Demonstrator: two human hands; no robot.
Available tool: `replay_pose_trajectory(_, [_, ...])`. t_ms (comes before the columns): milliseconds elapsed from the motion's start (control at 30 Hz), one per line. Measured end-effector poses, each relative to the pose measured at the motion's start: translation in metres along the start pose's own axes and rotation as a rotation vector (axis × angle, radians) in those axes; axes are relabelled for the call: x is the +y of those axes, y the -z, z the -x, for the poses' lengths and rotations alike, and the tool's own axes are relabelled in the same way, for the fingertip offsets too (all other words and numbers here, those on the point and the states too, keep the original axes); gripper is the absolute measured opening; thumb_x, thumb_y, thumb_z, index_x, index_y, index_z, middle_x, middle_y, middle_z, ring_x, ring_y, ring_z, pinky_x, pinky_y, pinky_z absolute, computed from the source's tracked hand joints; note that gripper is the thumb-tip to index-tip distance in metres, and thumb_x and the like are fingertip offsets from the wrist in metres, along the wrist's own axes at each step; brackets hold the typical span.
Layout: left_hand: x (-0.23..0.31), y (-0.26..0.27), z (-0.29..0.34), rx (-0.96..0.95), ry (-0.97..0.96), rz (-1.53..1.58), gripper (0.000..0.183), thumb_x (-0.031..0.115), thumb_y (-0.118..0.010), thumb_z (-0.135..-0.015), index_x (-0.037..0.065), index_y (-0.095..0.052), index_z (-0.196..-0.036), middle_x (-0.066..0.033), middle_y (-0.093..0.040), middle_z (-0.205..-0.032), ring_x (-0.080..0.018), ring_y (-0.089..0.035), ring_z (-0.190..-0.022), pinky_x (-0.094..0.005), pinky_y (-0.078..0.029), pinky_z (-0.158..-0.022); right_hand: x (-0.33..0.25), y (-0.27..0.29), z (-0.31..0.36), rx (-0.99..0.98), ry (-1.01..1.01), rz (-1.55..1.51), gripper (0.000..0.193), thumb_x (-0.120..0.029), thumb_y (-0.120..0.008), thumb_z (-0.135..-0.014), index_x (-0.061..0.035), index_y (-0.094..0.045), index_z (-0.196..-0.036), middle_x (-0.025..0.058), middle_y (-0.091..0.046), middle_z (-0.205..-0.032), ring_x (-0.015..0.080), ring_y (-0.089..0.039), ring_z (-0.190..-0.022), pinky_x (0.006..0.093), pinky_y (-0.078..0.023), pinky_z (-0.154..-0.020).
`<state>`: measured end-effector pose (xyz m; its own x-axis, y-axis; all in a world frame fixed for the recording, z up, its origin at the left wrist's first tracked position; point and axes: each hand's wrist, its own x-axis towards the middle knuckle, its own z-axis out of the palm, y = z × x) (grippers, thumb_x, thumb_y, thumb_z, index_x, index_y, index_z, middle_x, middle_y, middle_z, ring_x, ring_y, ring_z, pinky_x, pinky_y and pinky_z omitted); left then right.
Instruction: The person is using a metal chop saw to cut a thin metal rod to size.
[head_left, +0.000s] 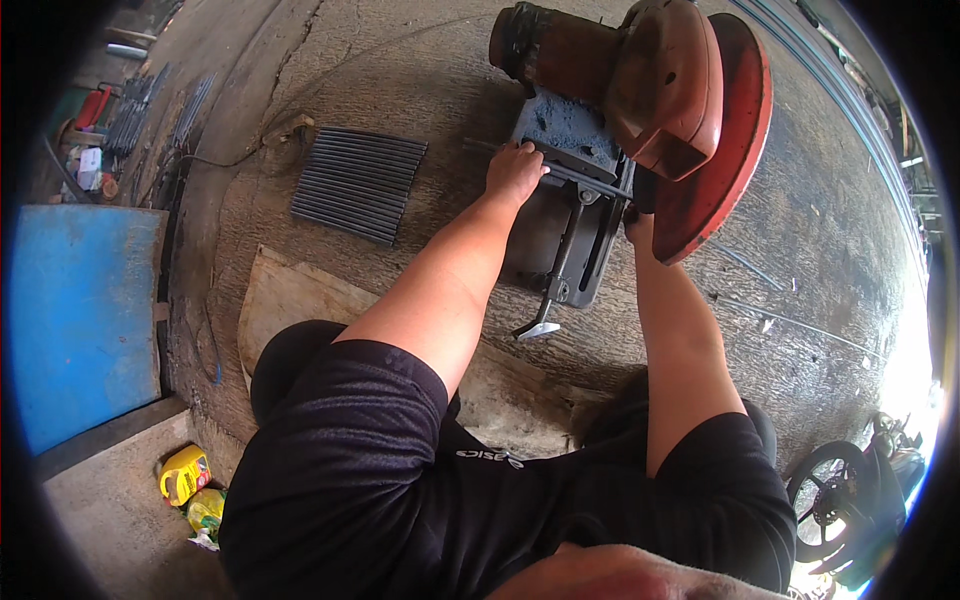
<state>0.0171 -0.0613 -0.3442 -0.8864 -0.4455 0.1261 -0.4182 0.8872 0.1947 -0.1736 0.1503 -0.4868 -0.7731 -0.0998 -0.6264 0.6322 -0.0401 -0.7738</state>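
A cut-off saw with a red blade guard (740, 120) and a rusty motor housing (570, 55) stands on the ground in front of me. My left hand (516, 172) is closed round a thin dark metal rod (590, 184), which lies across the saw's base along the vise jaw. The vise screw (568, 245) runs back toward me and ends in a crank handle (538, 329). By the rod's right end, beneath the guard, is my right hand (638, 226); the guard and shadow hide most of its fingers. The cutting wheel itself is hidden.
A row of short cut rods (360, 185) lies to the left. Beyond it are a cable (215, 160), more rods (130, 110) and a blue panel (85, 320). A yellow jug (185, 475) stands lower left, a motorcycle (850, 500) lower right. Long thin rods (800, 328) lie at right.
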Motion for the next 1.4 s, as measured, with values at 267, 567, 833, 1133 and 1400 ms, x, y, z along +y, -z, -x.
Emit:
replay_pose_trajectory(267, [-0.001,-0.001,0.0,-0.004,0.001,-0.007,0.025,0.032,-0.064,-0.083,0.007,-0.067,-0.084,-0.0073,-0.063,-0.099,-0.0288,-0.057,-0.104,-0.0402,-0.047,-0.089,0.003,0.001,0.002,-0.004,-0.008,-0.018,0.03,-0.021,-0.058,-0.084,-0.0048,-0.059,-0.109,0.011,-0.06,-0.099,0.0211,-0.054,-0.091,0.0332,-0.043,-0.083])
replay_pose_trajectory(567, [-0.003,-0.016,0.002,0.122,0.139,0.056,0.02,0.027,-0.061,-0.084,0.008,-0.068,-0.086,-0.0092,-0.062,-0.099,-0.029,-0.055,-0.101,-0.0387,-0.045,-0.09,0.0,0.001,0.005,-0.011,-0.019,-0.049,0.029,-0.02,-0.057,-0.084,-0.0057,-0.059,-0.11,0.0106,-0.06,-0.1,0.0209,-0.054,-0.092,0.0326,-0.043,-0.085])
replay_pose_trajectory(833, [0.011,0.009,-0.003,0.166,0.802,0.179,0.059,0.033,-0.079,-0.071,0.014,-0.053,-0.12,-0.019,-0.047,-0.118,-0.0352,-0.044,-0.116,-0.0489,-0.038,-0.097,0.003,0.004,0.007,-0.019,-0.034,-0.058,0.029,-0.018,-0.056,-0.084,-0.0065,-0.058,-0.11,0.0102,-0.06,-0.1,0.0207,-0.053,-0.094,0.032,-0.042,-0.086])
replay_pose_trajectory(1133, [-0.018,-0.024,-0.013,0.356,1.23,0.862,0.1,0.02,-0.089,-0.061,0.001,-0.027,-0.138,-0.0241,-0.041,-0.136,-0.0323,-0.043,-0.127,-0.0394,-0.038,-0.105,0.006,0.006,0.01,-0.021,-0.042,-0.054,0.028,-0.017,-0.055,-0.084,-0.0073,-0.058,-0.111,0.0098,-0.059,-0.101,0.0204,-0.053,-0.095,0.0313,-0.042,-0.087])
replay_pose_trajectory(1400, [-0.027,-0.028,-0.014,0.356,1.355,1.154,0.053,0.025,-0.083,-0.072,-0.007,-0.061,-0.109,-0.019,-0.067,-0.105,-0.0282,-0.065,-0.096,-0.0385,-0.048,-0.085,0.023,0.01,-0.02,-0.078,0.019,0.089,0.028,-0.015,-0.054,-0.084,-0.0081,-0.058,-0.111,0.0094,-0.059,-0.101,0.0202,-0.052,-0.096,0.0307,-0.041,-0.089])
